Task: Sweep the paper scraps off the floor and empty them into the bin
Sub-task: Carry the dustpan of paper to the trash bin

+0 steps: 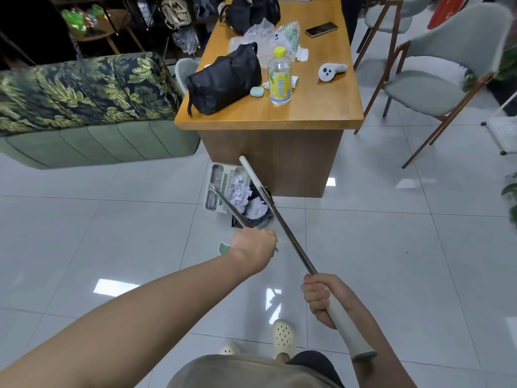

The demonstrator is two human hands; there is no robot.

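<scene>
Pale green plastic dustpan (216, 189), ribbed and comb-toothed, tipped up on edge at the foot of the brown wooden desk (279, 119); crumpled white paper scraps (240, 191) heaped against its inner face and spilling onto the small bin lined with a dark plastic bag (256, 217) just beside it, more white scraps lying inside. Slim polished metal dustpan handle (232, 208), running down from the left hand (253, 247), whose fingers are curled round its upper end; the scraps lie well beyond that grip, at the handle's far end. Long broom pole of shiny metal with cream plastic sleeves (282, 231), crossing over the bin; right hand (321, 298) wrapped tight round the near sleeve. The broom head is hidden, possibly behind the bin. Glossy white floor tiles (391, 247); clear drink bottle with yellow cap (279, 77) upright on the desk
</scene>
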